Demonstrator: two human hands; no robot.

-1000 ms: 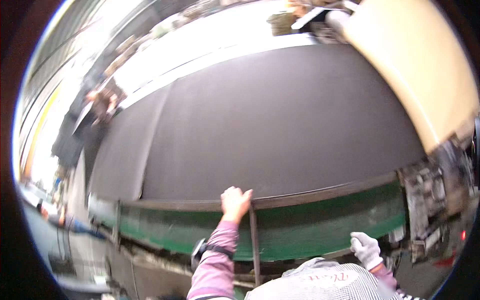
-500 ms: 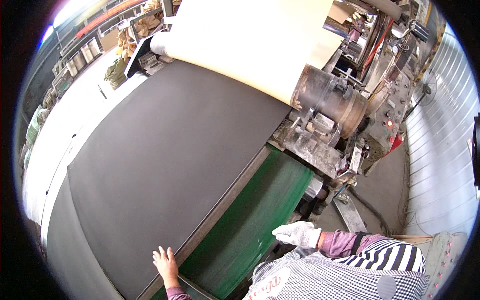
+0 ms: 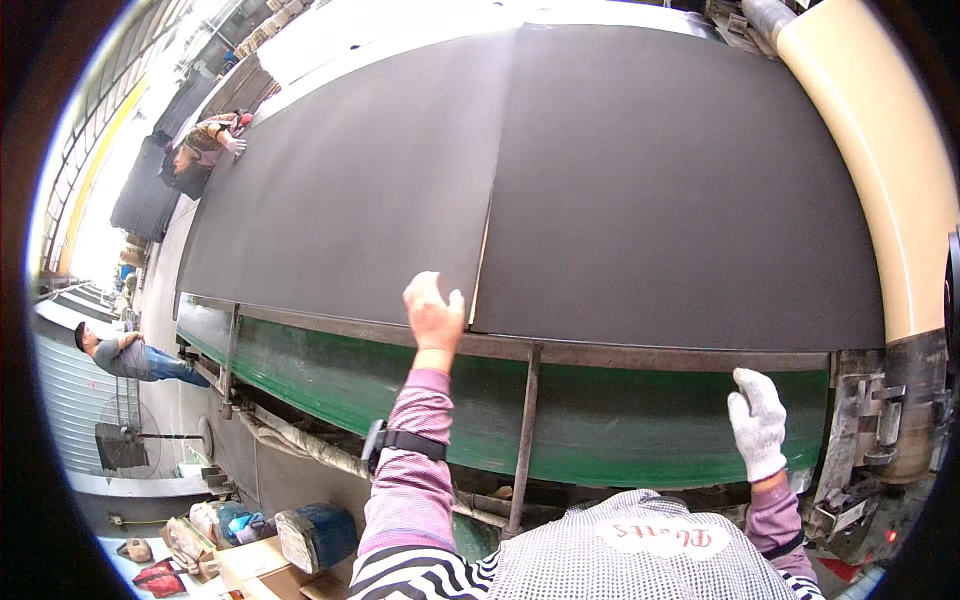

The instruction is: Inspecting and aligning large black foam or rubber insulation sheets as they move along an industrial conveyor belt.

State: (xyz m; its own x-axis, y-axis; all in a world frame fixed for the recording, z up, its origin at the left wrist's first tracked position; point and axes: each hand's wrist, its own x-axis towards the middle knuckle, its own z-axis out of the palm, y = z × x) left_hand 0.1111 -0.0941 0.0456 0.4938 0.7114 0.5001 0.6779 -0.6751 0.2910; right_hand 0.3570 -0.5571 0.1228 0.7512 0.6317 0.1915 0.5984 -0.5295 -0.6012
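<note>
While the bare left hand is hanging over the near edge of the left dark sheet, just left of the seam, the step in hand is apparently checking or positioning that edge. The left grip is standing wide and holding nothing; whether its fingers are touching the surface cannot be told. The gloved right hand is hovering above the green conveyor belt, its grip loosely curled, thumb apart, and likewise holding nothing. The next move is probably calling for a flat palm and light, even pressure beside the seam.

The right dark sheet is lying alongside, with a thin pale strip showing between both sheets toward the near side. Both are appearing matte, smooth and flat. At the right, a glossy tan sheet is curving in a cylindrical form. A co-worker's hand is resting at the left dark sheet's far-left edge.
</note>
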